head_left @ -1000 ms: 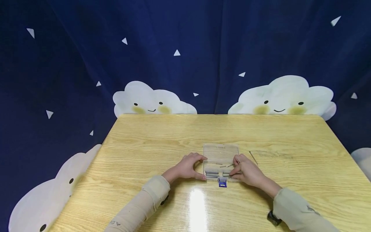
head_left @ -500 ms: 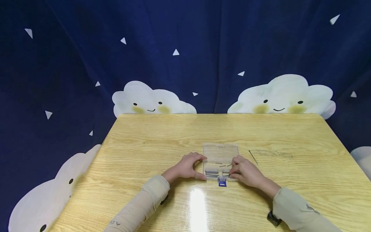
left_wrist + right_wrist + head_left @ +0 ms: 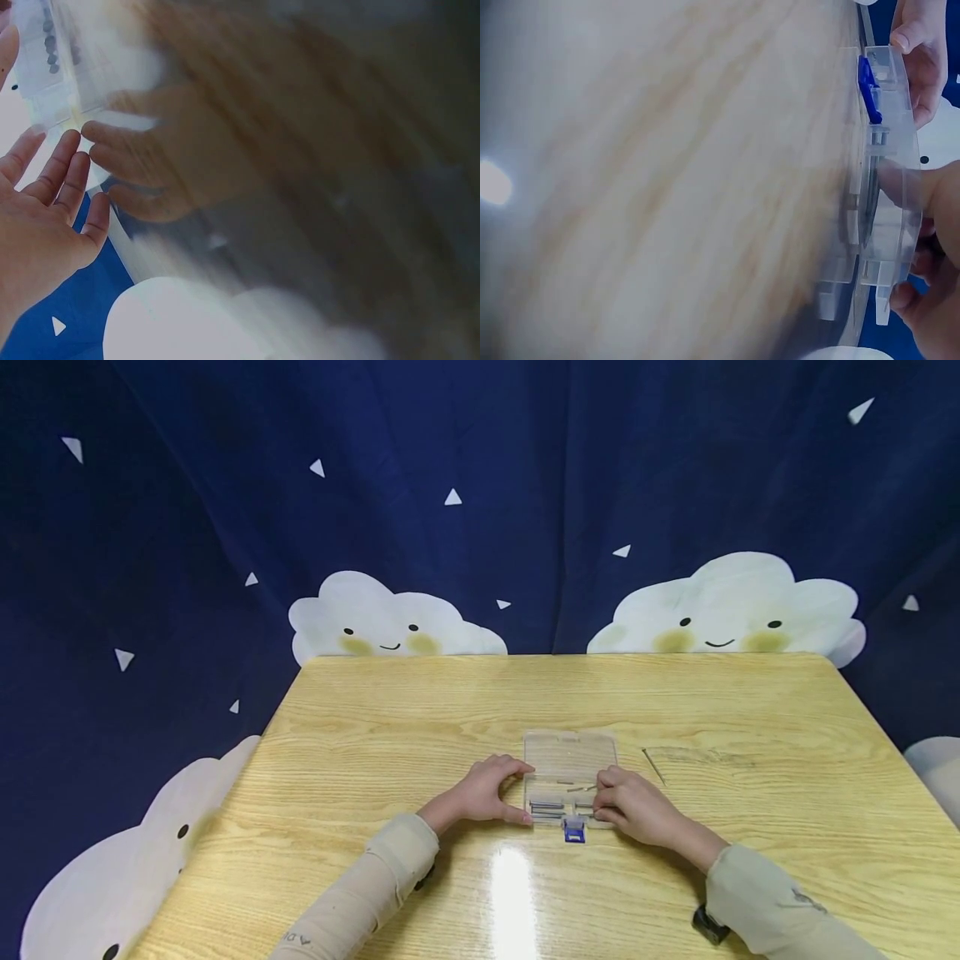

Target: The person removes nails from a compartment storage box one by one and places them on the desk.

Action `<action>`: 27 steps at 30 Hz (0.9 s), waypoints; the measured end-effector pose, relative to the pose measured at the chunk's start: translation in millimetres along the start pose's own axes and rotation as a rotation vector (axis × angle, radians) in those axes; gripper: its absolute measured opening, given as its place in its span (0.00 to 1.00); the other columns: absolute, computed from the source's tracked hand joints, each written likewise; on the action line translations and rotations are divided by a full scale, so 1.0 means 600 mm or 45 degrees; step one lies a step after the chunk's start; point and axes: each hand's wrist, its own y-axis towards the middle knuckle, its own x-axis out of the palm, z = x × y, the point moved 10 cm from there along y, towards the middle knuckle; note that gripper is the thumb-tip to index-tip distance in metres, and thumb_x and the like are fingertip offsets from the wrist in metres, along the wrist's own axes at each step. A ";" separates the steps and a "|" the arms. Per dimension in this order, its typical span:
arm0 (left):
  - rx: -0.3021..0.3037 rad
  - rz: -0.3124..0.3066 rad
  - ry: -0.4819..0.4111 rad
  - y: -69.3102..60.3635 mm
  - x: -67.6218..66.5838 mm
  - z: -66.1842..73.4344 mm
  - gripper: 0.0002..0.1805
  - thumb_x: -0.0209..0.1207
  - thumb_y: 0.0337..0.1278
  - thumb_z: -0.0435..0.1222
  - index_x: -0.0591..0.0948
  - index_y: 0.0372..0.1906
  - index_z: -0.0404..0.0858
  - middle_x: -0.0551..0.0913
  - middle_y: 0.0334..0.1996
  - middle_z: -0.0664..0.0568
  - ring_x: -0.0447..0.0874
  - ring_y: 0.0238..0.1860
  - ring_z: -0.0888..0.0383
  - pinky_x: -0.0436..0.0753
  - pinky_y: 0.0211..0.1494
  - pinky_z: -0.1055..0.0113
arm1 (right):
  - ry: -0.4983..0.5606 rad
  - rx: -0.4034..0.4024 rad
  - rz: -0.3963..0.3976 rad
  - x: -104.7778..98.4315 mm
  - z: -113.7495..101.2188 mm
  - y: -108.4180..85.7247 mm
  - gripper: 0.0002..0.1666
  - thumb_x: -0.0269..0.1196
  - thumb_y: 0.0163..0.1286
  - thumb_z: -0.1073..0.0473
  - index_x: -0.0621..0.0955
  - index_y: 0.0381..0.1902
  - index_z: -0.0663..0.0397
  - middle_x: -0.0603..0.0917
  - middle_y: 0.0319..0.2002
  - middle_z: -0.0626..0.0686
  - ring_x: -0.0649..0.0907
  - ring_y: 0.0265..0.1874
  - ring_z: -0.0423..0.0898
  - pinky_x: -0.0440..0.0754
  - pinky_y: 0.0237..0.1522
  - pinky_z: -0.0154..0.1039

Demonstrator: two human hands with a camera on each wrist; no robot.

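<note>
Near clear box [image 3: 570,755], loose fastener [image 3: 654,767], curtain [image 3: 420,527] behind

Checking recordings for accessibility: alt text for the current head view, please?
A person's left hand touches the left side of an open clear box holding metal fasteners; the right hand reaches into its right side. A loose fastener lies to the right on the wooden table.

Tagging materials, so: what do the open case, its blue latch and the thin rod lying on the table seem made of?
The case: probably clear, slightly milky plastic; the table shows through it. The blue latch: likely plastic, judging by its vivid colour and moulded shape. The rod: apparently metal, dull and greyish-brown, straight and thin; too small to tell which metal.
</note>
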 end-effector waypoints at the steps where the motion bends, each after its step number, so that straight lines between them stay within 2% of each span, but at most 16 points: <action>1: -0.001 -0.001 -0.003 0.000 0.000 0.000 0.39 0.68 0.38 0.53 0.71 0.59 0.44 0.74 0.48 0.54 0.68 0.51 0.57 0.65 0.54 0.57 | 0.011 0.013 -0.001 0.000 0.001 0.000 0.09 0.70 0.47 0.63 0.79 0.17 0.46 0.64 0.22 0.38 0.62 0.24 0.36 0.62 0.26 0.31; 7: 0.014 0.006 0.006 0.000 0.000 0.001 0.39 0.68 0.38 0.53 0.71 0.59 0.44 0.74 0.48 0.53 0.68 0.51 0.57 0.65 0.54 0.57 | 0.103 0.099 -0.003 0.002 0.010 -0.003 0.08 0.70 0.47 0.64 0.81 0.19 0.46 0.65 0.22 0.38 0.62 0.24 0.35 0.61 0.28 0.31; 14: 0.006 -0.002 0.002 0.001 0.001 -0.002 0.39 0.68 0.38 0.53 0.71 0.59 0.44 0.74 0.49 0.54 0.68 0.52 0.57 0.65 0.55 0.58 | 0.206 0.110 0.044 -0.002 0.012 -0.005 0.10 0.70 0.46 0.68 0.80 0.20 0.48 0.65 0.21 0.39 0.63 0.25 0.35 0.61 0.28 0.31; 18: 0.005 0.002 0.009 0.001 0.001 -0.002 0.39 0.68 0.38 0.54 0.71 0.59 0.44 0.74 0.50 0.54 0.68 0.53 0.57 0.65 0.55 0.58 | 0.338 0.163 0.062 -0.005 0.017 -0.007 0.09 0.69 0.47 0.69 0.81 0.21 0.49 0.66 0.22 0.38 0.65 0.25 0.35 0.64 0.28 0.31; 22: 0.006 0.006 0.011 0.001 0.002 -0.003 0.39 0.68 0.38 0.53 0.71 0.59 0.44 0.74 0.50 0.54 0.68 0.52 0.58 0.64 0.55 0.59 | 0.499 0.250 0.036 -0.001 0.027 -0.009 0.08 0.67 0.50 0.69 0.82 0.22 0.50 0.68 0.22 0.39 0.66 0.25 0.35 0.66 0.27 0.31; 27: 0.051 0.029 -0.021 -0.001 -0.001 0.001 0.38 0.67 0.39 0.54 0.71 0.58 0.42 0.75 0.48 0.53 0.68 0.51 0.56 0.65 0.54 0.58 | 0.646 0.336 0.005 0.004 0.039 -0.012 0.07 0.65 0.52 0.73 0.82 0.24 0.57 0.72 0.22 0.45 0.68 0.22 0.36 0.68 0.24 0.31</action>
